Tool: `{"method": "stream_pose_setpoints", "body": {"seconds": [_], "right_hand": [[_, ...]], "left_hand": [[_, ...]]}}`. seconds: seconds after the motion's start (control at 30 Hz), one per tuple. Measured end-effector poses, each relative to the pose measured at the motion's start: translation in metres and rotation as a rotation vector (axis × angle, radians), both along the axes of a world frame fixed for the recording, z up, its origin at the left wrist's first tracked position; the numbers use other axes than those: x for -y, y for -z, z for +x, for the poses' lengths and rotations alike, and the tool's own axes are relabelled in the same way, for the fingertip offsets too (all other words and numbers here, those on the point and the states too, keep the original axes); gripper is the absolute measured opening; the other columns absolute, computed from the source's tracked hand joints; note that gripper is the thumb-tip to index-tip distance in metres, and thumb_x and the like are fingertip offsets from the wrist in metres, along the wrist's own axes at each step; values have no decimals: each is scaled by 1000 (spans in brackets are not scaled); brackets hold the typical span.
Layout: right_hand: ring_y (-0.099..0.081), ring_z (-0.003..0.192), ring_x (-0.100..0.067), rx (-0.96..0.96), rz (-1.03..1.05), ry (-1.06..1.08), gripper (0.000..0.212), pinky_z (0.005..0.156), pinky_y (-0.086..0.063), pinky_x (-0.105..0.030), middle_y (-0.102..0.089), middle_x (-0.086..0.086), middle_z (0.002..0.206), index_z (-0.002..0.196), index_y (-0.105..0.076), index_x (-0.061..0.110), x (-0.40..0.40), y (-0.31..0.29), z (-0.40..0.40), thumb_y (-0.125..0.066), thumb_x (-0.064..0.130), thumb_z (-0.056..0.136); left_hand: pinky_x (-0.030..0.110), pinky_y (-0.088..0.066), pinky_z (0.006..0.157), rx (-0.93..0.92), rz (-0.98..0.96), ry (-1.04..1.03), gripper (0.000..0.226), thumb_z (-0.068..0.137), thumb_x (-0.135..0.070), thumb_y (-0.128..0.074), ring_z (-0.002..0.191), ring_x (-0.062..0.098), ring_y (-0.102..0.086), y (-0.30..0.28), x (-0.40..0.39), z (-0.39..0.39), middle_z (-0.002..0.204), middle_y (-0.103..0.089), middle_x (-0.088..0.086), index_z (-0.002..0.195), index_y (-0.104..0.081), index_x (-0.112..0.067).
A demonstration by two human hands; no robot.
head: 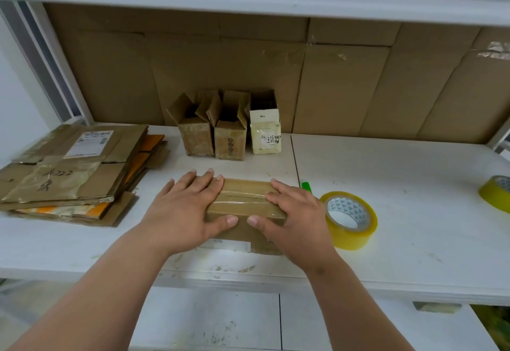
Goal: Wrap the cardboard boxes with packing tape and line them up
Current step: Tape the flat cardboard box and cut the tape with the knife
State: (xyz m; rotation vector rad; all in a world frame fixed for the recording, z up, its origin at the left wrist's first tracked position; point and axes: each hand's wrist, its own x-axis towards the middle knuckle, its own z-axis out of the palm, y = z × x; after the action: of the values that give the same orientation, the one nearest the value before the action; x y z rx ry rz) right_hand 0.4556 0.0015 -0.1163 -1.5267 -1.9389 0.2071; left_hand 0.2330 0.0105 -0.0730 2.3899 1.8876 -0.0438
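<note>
Item: small cardboard box [242,207], lying flat near the front edge of the white shelf [400,212], a strip of clear tape [240,197] running across its top.

Step in hand, as judged: pressing the tape down. To do it well — rub flat fingers outward from the middle of the strip toward both ends, push out any bubbles, and fold the loose ends firmly over the side faces before lifting the box.

Position relative to hands: the box sits between and under both. Left hand [187,207] lies flat over the box's left end, fingers spread and straight, thumb on the near top edge. Right hand [292,212] lies flat over the right end, fingers straight, thumb meeting the near edge close to the other thumb. Neither hand grips; both press.

Nearby stock: yellow tape roll [349,219] just right of the right hand; second tape roll [496,193] at the far right edge; green tool [307,186] — type unclear — behind the right hand; three upright boxes [229,132] in a row at the back, two with flaps open; stack of flattened cartons [71,174] at left.
</note>
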Motion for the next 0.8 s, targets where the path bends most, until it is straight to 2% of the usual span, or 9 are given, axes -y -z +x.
{"method": "stream_pose_setpoints", "body": {"seconds": [0.13,0.2,0.27,0.37,0.47,0.53,0.67,0.73,0.8], "right_hand": [[-29,144,-10,68,-29,-48,81,118,-15,-38,-29,17,158,145,-48,29,5,2,3,-31,76,81],[-23,147,-8,93,-59,-61,81,122,-12,-42,-24,14,161,152,-36,29,5,1,6,-22,73,85],[-22,148,-11,5,-53,-4,77,122,-15,-48,-28,8,161,154,-31,26,6,3,10,-19,66,89],[-37,142,-28,-202,33,329,67,116,-27,-54,-44,-8,151,146,-45,14,5,10,30,-38,49,90],[-34,140,-30,-24,-226,533,65,120,-17,-50,-48,-9,146,145,-43,14,7,14,57,-57,38,86],[-31,142,-23,158,-412,536,58,121,-5,-47,-53,-4,141,143,-44,20,8,16,67,-51,39,90],[-36,137,-20,297,-421,488,38,121,2,-48,-62,3,127,129,-58,29,9,18,72,-40,37,97],[-44,129,-20,217,-369,493,34,121,1,-46,-65,2,119,124,-61,29,6,16,72,-41,38,98],[-54,109,-22,33,-316,487,29,120,-10,-44,-65,0,103,117,-63,24,3,7,71,-45,37,98]], "left_hand": [[38,-8,124,159,40,-56,90,84,-78,-36,153,15,1,-1,8,5,166,-7,-9,156,-6,-33],[39,-11,124,207,70,-61,74,86,-74,-44,153,16,-3,-1,12,8,165,-14,-10,147,-23,-38],[40,-12,123,214,82,-59,64,86,-74,-43,153,17,-4,-1,15,12,165,-13,-11,140,-32,-41],[41,-10,124,216,83,-74,67,86,-76,-40,153,16,-3,0,16,16,165,-10,-14,143,-34,-42],[41,-12,124,248,79,-90,69,85,-75,-41,152,14,-1,2,18,17,164,-9,-18,144,-38,-40],[38,-15,122,342,86,-109,60,88,-68,-47,151,12,-2,1,18,16,162,-13,-20,141,-46,-39],[34,-15,117,475,121,-150,35,96,-39,-55,142,14,-9,0,17,13,157,-25,-18,131,-58,-37],[30,-18,110,528,121,-180,33,97,-33,-56,134,14,-16,-1,18,12,145,-33,-16,130,-61,-35],[26,-20,104,562,132,-211,34,97,-35,-55,125,12,-22,-2,19,15,128,-38,-15,130,-62,-36]]}}
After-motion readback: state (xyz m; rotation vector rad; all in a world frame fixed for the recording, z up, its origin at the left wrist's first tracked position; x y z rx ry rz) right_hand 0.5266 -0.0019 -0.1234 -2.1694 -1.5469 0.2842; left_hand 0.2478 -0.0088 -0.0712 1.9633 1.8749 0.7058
